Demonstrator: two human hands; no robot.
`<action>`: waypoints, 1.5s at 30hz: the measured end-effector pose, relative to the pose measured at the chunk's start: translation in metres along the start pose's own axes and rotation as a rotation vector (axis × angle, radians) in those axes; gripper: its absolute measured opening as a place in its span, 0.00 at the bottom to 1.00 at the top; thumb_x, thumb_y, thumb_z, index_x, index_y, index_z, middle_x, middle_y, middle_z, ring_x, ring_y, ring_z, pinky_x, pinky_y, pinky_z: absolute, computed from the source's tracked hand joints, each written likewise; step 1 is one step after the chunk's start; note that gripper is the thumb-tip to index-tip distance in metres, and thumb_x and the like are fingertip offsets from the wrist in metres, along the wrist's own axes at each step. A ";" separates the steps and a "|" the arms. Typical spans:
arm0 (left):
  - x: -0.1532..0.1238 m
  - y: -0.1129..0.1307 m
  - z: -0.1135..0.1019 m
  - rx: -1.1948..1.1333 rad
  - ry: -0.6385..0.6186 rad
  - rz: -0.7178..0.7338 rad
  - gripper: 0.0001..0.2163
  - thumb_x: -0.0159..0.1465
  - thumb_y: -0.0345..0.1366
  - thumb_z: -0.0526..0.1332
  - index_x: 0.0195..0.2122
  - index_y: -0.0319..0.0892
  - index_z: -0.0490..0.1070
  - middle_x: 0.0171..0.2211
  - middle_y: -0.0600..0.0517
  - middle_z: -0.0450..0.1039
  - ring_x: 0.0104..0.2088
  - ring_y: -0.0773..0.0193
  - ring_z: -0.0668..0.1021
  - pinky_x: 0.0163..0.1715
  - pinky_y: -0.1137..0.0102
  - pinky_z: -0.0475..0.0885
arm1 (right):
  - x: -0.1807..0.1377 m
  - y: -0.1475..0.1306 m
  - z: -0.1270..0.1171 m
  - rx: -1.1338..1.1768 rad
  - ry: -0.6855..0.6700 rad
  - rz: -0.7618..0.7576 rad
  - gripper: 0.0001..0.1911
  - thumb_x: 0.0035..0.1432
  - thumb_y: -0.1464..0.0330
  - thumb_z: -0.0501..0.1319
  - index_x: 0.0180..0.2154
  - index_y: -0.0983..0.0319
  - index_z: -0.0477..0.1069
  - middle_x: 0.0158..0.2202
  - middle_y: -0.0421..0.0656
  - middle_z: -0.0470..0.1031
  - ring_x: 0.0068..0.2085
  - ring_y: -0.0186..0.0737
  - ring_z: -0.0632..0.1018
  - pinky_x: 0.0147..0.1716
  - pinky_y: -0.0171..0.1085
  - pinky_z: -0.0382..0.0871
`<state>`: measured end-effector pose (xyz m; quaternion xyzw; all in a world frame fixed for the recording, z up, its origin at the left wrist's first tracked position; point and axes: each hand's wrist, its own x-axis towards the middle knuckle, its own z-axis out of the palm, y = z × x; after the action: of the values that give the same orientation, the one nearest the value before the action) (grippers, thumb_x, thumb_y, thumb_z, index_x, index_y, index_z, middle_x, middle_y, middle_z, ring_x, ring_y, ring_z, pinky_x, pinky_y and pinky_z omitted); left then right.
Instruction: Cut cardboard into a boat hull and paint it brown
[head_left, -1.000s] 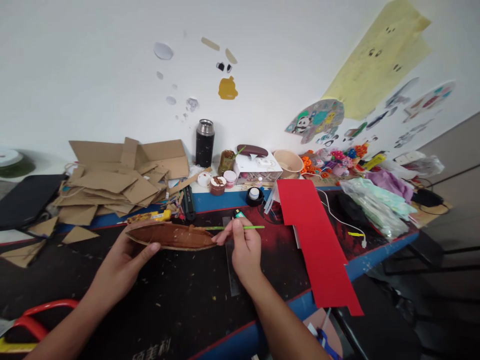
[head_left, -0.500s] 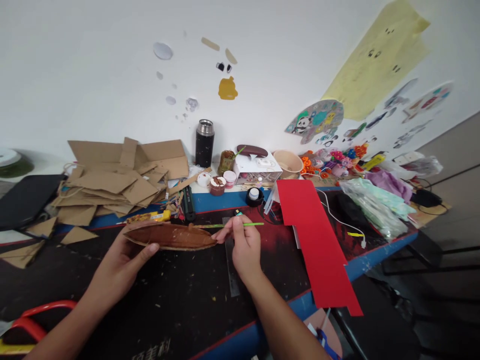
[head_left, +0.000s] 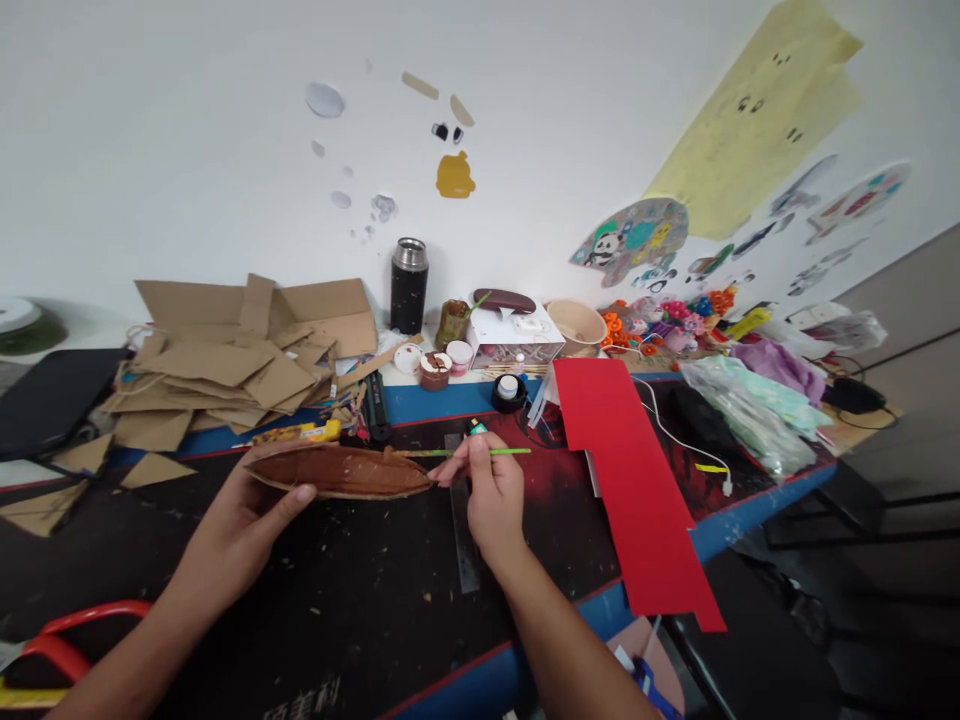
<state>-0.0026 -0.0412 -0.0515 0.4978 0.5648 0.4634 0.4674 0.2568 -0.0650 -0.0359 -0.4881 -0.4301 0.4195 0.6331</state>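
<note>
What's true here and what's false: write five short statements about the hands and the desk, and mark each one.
1. The left hand grips the brown boat-shaped piece. True.
2. The right hand holds scissors. False: it pinches a thin green stick that points toward the boat-shaped piece.
3. The red sheet lies to the right of the right hand and overhangs the desk edge. True.
4. The black flask lies on its side. False: it stands upright by the wall.
5. The cardboard scraps are piled at the desk's right end. False: they are at the back left.
</note>
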 end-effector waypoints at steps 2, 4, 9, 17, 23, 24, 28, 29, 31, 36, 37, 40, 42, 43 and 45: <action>0.000 -0.001 -0.001 0.005 -0.003 -0.004 0.38 0.50 0.65 0.76 0.53 0.45 0.74 0.56 0.40 0.83 0.59 0.41 0.82 0.65 0.49 0.74 | 0.001 0.001 -0.002 -0.032 -0.003 -0.005 0.26 0.72 0.43 0.59 0.34 0.58 0.72 0.22 0.38 0.77 0.25 0.42 0.82 0.30 0.38 0.76; 0.000 -0.001 -0.002 0.012 0.001 -0.012 0.39 0.50 0.66 0.76 0.54 0.44 0.73 0.57 0.39 0.82 0.59 0.41 0.82 0.65 0.48 0.74 | 0.002 0.003 -0.009 -0.055 0.014 0.001 0.26 0.72 0.43 0.59 0.34 0.58 0.72 0.21 0.38 0.76 0.25 0.42 0.82 0.30 0.38 0.77; 0.001 0.004 0.000 0.037 0.005 -0.034 0.42 0.46 0.69 0.75 0.53 0.44 0.74 0.56 0.38 0.83 0.58 0.39 0.82 0.63 0.48 0.76 | -0.001 0.001 -0.024 -0.054 0.058 0.011 0.26 0.72 0.45 0.60 0.33 0.58 0.72 0.21 0.38 0.77 0.25 0.42 0.83 0.33 0.39 0.79; 0.001 0.005 0.000 0.028 0.035 -0.070 0.44 0.43 0.70 0.76 0.52 0.44 0.73 0.55 0.38 0.84 0.57 0.39 0.83 0.62 0.46 0.76 | 0.000 0.002 -0.010 -0.039 -0.010 -0.004 0.25 0.73 0.45 0.59 0.34 0.58 0.72 0.22 0.37 0.77 0.26 0.42 0.83 0.33 0.39 0.77; 0.002 0.013 0.003 0.020 0.042 -0.072 0.46 0.40 0.71 0.76 0.52 0.43 0.73 0.54 0.38 0.84 0.56 0.41 0.83 0.61 0.49 0.77 | -0.005 0.004 -0.027 -0.077 0.036 -0.016 0.24 0.74 0.47 0.60 0.34 0.58 0.72 0.21 0.36 0.76 0.26 0.41 0.83 0.35 0.39 0.79; 0.002 0.013 0.003 0.018 0.039 -0.075 0.46 0.40 0.71 0.76 0.51 0.43 0.73 0.54 0.39 0.84 0.57 0.41 0.83 0.62 0.49 0.77 | -0.005 0.003 -0.026 -0.055 0.045 -0.027 0.24 0.74 0.47 0.59 0.34 0.58 0.72 0.21 0.36 0.76 0.26 0.41 0.83 0.35 0.39 0.79; 0.001 0.013 0.003 0.013 0.042 -0.083 0.45 0.39 0.72 0.76 0.49 0.45 0.73 0.53 0.40 0.84 0.56 0.41 0.83 0.63 0.48 0.76 | -0.001 0.002 -0.014 0.002 0.001 -0.017 0.24 0.74 0.46 0.58 0.35 0.58 0.72 0.22 0.37 0.77 0.26 0.42 0.84 0.34 0.39 0.78; 0.001 0.012 0.003 0.016 0.052 -0.086 0.45 0.38 0.72 0.76 0.49 0.45 0.73 0.53 0.40 0.84 0.56 0.41 0.83 0.63 0.47 0.75 | 0.000 0.004 -0.012 -0.011 -0.019 -0.009 0.24 0.74 0.46 0.59 0.35 0.58 0.72 0.22 0.37 0.77 0.26 0.42 0.84 0.34 0.39 0.78; 0.001 0.011 0.002 0.022 0.073 -0.088 0.46 0.37 0.72 0.76 0.49 0.45 0.73 0.53 0.40 0.84 0.56 0.40 0.83 0.63 0.47 0.76 | 0.001 0.007 -0.011 -0.053 -0.039 0.001 0.25 0.73 0.45 0.59 0.34 0.58 0.73 0.22 0.38 0.77 0.27 0.43 0.84 0.34 0.40 0.78; 0.001 0.015 0.003 0.031 0.065 -0.096 0.46 0.37 0.73 0.76 0.48 0.45 0.73 0.53 0.39 0.85 0.55 0.40 0.84 0.61 0.49 0.78 | -0.004 0.009 -0.025 -0.071 0.035 0.030 0.26 0.72 0.44 0.60 0.34 0.58 0.72 0.21 0.37 0.77 0.27 0.43 0.84 0.35 0.40 0.79; 0.001 0.016 0.003 0.034 0.066 -0.096 0.46 0.36 0.73 0.76 0.49 0.45 0.73 0.53 0.39 0.85 0.55 0.40 0.84 0.61 0.49 0.78 | -0.004 0.007 -0.028 -0.059 0.045 0.029 0.26 0.72 0.44 0.60 0.34 0.58 0.72 0.21 0.37 0.77 0.27 0.43 0.84 0.35 0.40 0.79; 0.001 0.018 0.005 0.040 0.068 -0.094 0.47 0.36 0.72 0.76 0.50 0.45 0.73 0.54 0.39 0.85 0.56 0.41 0.83 0.62 0.50 0.77 | -0.004 0.002 -0.028 -0.021 0.058 0.010 0.25 0.73 0.45 0.60 0.34 0.58 0.71 0.21 0.37 0.77 0.26 0.42 0.83 0.34 0.40 0.79; 0.001 0.018 0.004 0.049 0.075 -0.100 0.47 0.35 0.73 0.75 0.49 0.45 0.73 0.53 0.39 0.85 0.55 0.41 0.84 0.61 0.49 0.78 | -0.002 0.001 -0.023 -0.015 0.051 0.003 0.25 0.73 0.45 0.60 0.35 0.58 0.72 0.21 0.37 0.77 0.26 0.42 0.83 0.33 0.40 0.79; 0.001 0.017 0.004 0.053 0.082 -0.103 0.47 0.35 0.73 0.75 0.49 0.45 0.73 0.52 0.39 0.85 0.54 0.40 0.84 0.60 0.49 0.78 | -0.001 0.002 -0.021 -0.021 0.043 0.004 0.25 0.73 0.45 0.60 0.35 0.58 0.72 0.21 0.37 0.77 0.26 0.42 0.83 0.33 0.39 0.79; 0.000 0.015 0.002 0.059 0.097 -0.104 0.47 0.35 0.74 0.75 0.48 0.45 0.73 0.50 0.40 0.86 0.53 0.40 0.85 0.59 0.48 0.79 | 0.000 0.004 -0.019 -0.046 0.030 0.010 0.25 0.73 0.44 0.60 0.34 0.58 0.72 0.21 0.37 0.77 0.26 0.42 0.83 0.33 0.39 0.79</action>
<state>0.0014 -0.0395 -0.0370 0.4583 0.6253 0.4454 0.4479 0.2749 -0.0689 -0.0431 -0.5109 -0.4276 0.4051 0.6262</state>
